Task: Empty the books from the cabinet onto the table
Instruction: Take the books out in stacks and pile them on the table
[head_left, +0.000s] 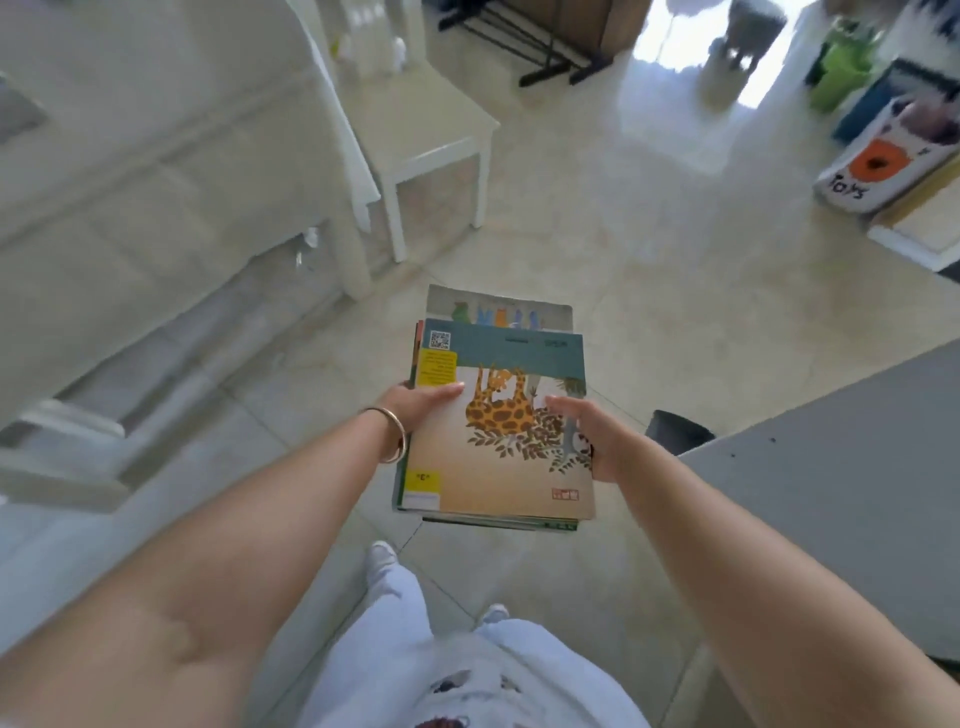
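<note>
I hold a stack of children's books (493, 467) flat in front of me, above the tiled floor. The top cover shows giraffes on a tan ground; a book with small animal figures sticks out at the far end. My left hand (421, 402) grips the stack's left edge, thumb on top, a bangle on the wrist. My right hand (589, 434) grips the right edge, fingers spread over the cover. A grey table (852, 467) lies just to the right of the stack. No cabinet can be made out for certain.
A white table (156, 156) and a white chair (426, 130) stand at the left. A toy bin marked "Toys" (883, 161) sits far right. A dark round bin (680, 431) stands by the grey table's corner. My legs in light trousers are below.
</note>
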